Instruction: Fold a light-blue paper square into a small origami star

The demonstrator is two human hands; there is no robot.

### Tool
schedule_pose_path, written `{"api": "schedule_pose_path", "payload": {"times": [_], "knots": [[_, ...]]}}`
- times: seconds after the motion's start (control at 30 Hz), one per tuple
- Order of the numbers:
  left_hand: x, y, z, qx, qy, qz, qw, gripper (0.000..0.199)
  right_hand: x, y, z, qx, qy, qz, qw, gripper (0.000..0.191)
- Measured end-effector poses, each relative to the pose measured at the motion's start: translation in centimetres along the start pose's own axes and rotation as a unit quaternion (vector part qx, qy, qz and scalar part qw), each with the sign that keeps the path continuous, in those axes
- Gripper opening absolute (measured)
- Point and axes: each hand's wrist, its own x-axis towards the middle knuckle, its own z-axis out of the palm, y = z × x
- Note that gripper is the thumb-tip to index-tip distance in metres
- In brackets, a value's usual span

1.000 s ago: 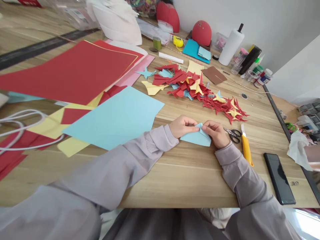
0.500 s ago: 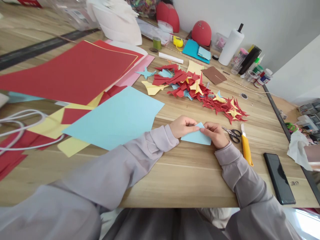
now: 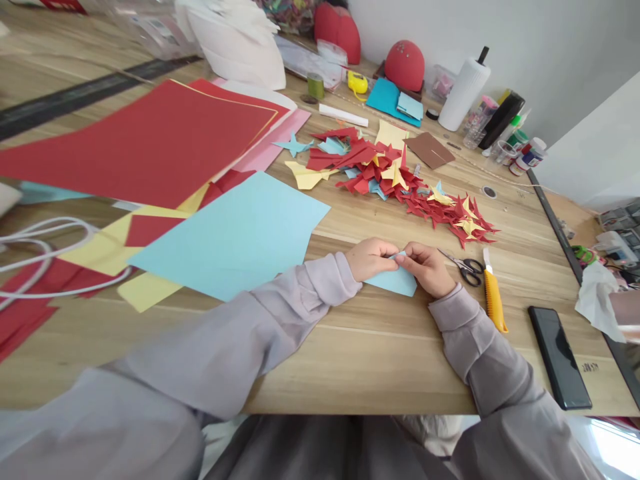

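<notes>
Gripping folded blue paper [image 3: 395, 283] between both hands [image 3: 371, 260] [image 3: 426, 270], closed on it, with scissors [image 3: 463, 269] just beside at 3 o'clock.

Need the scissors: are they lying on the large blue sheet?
No, the scissors lie on the wooden table, right of the right hand and beside the yellow utility knife, away from the large blue sheet.

Over the worktop [image 3: 360, 353] lie the left sleeve [image 3: 225, 333] and right sleeve [image 3: 490, 353] of one loose, pale lilac-grey sweatshirt (soft, matt and heavily creased), each ending in a wide, banded cuff behind the left hand [image 3: 371, 260] and right hand [image 3: 425, 269]. Just below the worktop's near edge, dark grey trousers [image 3: 320, 450] show.
</notes>
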Motion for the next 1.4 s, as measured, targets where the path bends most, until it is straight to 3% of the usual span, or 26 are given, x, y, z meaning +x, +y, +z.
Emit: {"api": "schedule_pose_path", "payload": {"times": [0.2,0.33,0.47,0.7,0.87,1.4], "knots": [[-0.10,0.30,-0.01,0.006,-0.003,0.018,1.000,0.024,0.02,0.23,0.01,0.036,0.019,-0.002,0.999,0.043],[-0.49,0.79,0.19,0.011,0.061,0.044,0.997,0.031,0.01,0.33,0.01,0.057,0.071,-0.015,0.996,0.040],[-0.60,1.01,0.31,0.012,0.142,0.027,0.989,0.021,-0.02,0.54,-0.04,0.080,0.079,-0.014,0.994,0.037],[-0.35,0.55,0.35,0.000,0.188,0.013,0.982,0.023,0.10,0.53,-0.03,0.039,0.073,-0.028,0.996,0.040],[-0.28,0.64,0.25,-0.007,0.197,0.000,0.980,0.024,0.23,0.63,0.07,-0.002,0.078,-0.036,0.996,0.043],[-0.16,0.74,-0.27,-0.034,0.170,-0.006,0.985,0.031,0.30,0.70,-0.02,0.026,0.077,-0.033,0.996,0.040]]}}
